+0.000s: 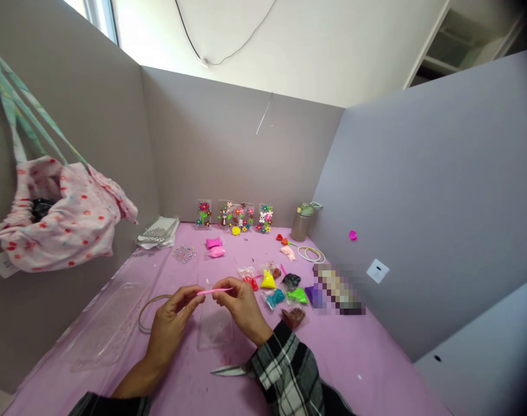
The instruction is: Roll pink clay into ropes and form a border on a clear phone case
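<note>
Between both hands, above the middle of the table, is a thin pink stick (208,292) that looks like a plastic clay-modelling tool. My left hand (171,319) pinches one end between thumb and fingers. The other end sits in the fingertips of my right hand (242,307). Below them lies a small clear plastic sheet (215,332). Scissors (229,371) rest on the table, partly hidden under my right sleeve. Just right of my hands are bags of soft clay, among them yellow (268,279), teal (274,298), green (297,296) and brown (293,317).
A clear plastic tray (110,323) and a hoop (143,315) lie at the left. Pink clay packets (214,248) sit farther back. Several decorated flower cards (204,214) lean on the back partition. A bottle (302,222) stands at the back right, near white rings (311,255).
</note>
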`<state>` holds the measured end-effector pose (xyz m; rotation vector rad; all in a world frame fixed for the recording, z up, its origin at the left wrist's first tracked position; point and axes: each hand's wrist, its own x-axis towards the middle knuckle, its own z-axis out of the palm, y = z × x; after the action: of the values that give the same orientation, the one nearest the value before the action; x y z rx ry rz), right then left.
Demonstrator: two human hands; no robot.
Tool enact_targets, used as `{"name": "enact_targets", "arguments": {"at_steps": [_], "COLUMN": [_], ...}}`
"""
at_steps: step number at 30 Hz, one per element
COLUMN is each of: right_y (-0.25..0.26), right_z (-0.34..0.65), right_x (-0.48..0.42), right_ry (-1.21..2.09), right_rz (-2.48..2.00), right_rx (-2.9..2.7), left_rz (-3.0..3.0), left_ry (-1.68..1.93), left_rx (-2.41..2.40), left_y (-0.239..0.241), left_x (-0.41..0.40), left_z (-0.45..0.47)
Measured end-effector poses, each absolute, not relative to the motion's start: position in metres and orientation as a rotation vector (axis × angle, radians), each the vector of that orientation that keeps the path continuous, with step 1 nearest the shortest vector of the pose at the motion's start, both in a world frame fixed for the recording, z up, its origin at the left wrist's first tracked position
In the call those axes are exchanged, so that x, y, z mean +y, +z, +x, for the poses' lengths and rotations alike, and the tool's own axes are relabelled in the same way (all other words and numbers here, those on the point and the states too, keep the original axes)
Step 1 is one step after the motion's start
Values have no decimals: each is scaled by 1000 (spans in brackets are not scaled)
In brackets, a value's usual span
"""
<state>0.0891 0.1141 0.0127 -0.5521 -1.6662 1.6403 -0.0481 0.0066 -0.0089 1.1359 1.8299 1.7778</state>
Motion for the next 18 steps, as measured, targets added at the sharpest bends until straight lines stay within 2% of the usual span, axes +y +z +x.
{"name": "enact_targets", "arguments": {"at_steps": [18], "right_y": [8], "right_z": [89], "right_x": [120], "right_ry": [1559], "right_rz": [-576], "right_rx": [-1663], "left_rz": [1107], "left_ry": [1825], "left_rx": [1872], "left_y": [-8], "left_x": [8], "left_z": [-51]}}
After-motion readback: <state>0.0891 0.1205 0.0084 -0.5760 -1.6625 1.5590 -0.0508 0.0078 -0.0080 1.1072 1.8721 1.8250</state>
